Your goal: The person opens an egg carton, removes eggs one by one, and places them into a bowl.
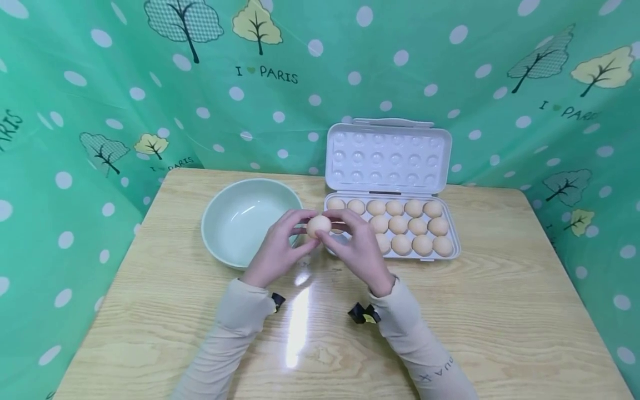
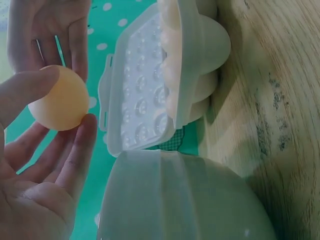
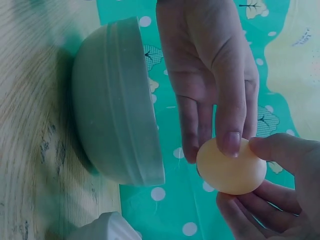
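Note:
A pale brown egg (image 1: 319, 225) is held up between both hands, over the gap between bowl and carton. My left hand (image 1: 277, 250) has its thumb (image 2: 32, 90) on the egg's near side and fingertips against its lower edge. From the other side my right hand (image 1: 360, 253) pinches the same egg, thumb (image 3: 280, 150) on top and fingers beneath. To the left stands a pale green bowl (image 1: 240, 222), its inside partly hidden by my left hand. A white egg carton (image 1: 454, 253) lies behind the right hand, with several eggs (image 1: 398, 224) in rows.
The carton's dimpled lid (image 1: 387, 155) stands raised against the green patterned curtain (image 1: 280, 111). Light wood-grain tabletop (image 1: 500, 311) spreads under everything, with a bright reflection in front of the hands. Curtain also hangs along both sides of the table.

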The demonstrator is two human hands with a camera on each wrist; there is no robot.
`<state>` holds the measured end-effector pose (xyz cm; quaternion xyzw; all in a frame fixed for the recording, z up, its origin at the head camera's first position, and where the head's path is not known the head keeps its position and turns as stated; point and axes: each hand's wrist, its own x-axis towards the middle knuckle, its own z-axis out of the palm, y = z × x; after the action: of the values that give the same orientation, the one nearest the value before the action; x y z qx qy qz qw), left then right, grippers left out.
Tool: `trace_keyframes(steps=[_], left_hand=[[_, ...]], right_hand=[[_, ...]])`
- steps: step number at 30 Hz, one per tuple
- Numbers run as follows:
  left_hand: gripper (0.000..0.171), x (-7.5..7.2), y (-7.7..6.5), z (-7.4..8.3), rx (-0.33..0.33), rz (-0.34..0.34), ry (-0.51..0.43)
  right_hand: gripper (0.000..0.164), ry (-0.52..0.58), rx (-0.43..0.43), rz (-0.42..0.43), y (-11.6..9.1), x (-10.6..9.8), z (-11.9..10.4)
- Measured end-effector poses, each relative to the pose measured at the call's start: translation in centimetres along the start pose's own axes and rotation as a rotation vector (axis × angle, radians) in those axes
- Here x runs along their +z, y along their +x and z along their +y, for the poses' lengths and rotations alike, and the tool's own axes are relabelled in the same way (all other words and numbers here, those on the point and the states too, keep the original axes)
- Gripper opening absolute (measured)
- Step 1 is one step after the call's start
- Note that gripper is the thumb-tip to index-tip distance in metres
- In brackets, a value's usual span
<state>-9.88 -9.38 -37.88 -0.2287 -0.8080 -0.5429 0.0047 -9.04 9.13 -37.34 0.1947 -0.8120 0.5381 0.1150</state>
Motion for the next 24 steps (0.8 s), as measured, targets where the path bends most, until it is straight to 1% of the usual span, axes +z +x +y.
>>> trace_keyframes(steps=[2, 6, 9, 11, 13, 17, 18, 20, 24], left_hand=[[0.047, 0.0, 0.1, 0.1, 0.004, 0.005, 0.002], [0.045, -0.3, -0.1, 0.2, 0.019, 0.029, 0.035], [0.046, -0.6, -0.2, 0.2, 0.028, 0.058, 0.058], [0.047, -0.8, -0.3, 0.1, 0.027, 0.070, 0.066], [0.048, -1.1, -0.4, 0.0, 0.016, 0.080, 0.077], [0.048, -1.7, -0.6, -0.1, -0.039, 0.115, 0.097], [0.048, -1.9, -0.6, -0.1, -0.054, 0.128, 0.100], [0.047, -2.4, -0.6, -0.2, -0.081, 0.151, 0.104], [0.047, -3.1, -0.6, -0.5, -0.129, 0.164, 0.124]], right_hand=[[0.033, 0.005, 0.004, 0.002, 0.1, 0.1, -0.1], [0.035, 0.028, 0.011, -0.019, 0.0, -0.1, -0.4], [0.037, 0.039, -0.001, -0.031, 0.0, -0.3, -0.3], [0.037, 0.031, -0.015, -0.025, -0.1, -0.6, -0.1], [0.036, 0.019, -0.014, -0.018, -0.1, -0.9, -0.9], [0.035, -0.015, -0.015, -0.009, 0.1, -1.5, -0.3], [0.035, -0.027, -0.012, -0.006, 0.1, -1.6, 0.0], [0.035, -0.057, -0.017, 0.003, 0.2, -1.8, 1.4], [0.034, -0.101, 0.016, 0.001, 0.4, -2.3, 2.3]])
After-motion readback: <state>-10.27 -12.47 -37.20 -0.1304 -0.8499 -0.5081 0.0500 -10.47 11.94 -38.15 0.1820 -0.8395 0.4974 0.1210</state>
